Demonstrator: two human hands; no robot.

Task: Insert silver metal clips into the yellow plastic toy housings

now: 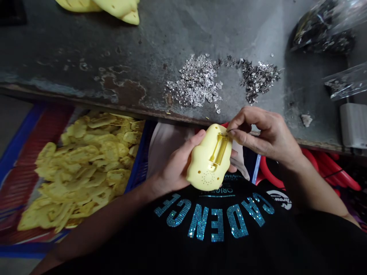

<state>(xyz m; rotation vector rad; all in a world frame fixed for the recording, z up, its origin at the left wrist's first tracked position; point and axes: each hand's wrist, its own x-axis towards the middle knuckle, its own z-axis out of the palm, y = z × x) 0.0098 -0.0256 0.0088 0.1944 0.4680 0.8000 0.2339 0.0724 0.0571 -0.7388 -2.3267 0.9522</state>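
A pale yellow plastic shell [200, 160] with a long battery slot, screw holes and a ring of speaker holes is held in my left hand [179, 164], fingers wrapped beneath and thumb along its side. My right hand [255, 130] pinches a small thin metal piece [230, 130] at the upper end of the slot; the fingertips cover most of it. Beyond the shell, on the bench, lie a bright pile of small metal contact plates [197, 82] and a darker pile of similar plates [258, 78].
At lower left, a blue and red crate [137, 168] holds many yellow plastic parts [94, 152]. Yellow shells [114, 9] rest on the metal bench [155, 42]. Bags of metal pieces [321, 34] and a whitish block [354, 124] are at right. Red rings [332, 172] lie below the bench edge.
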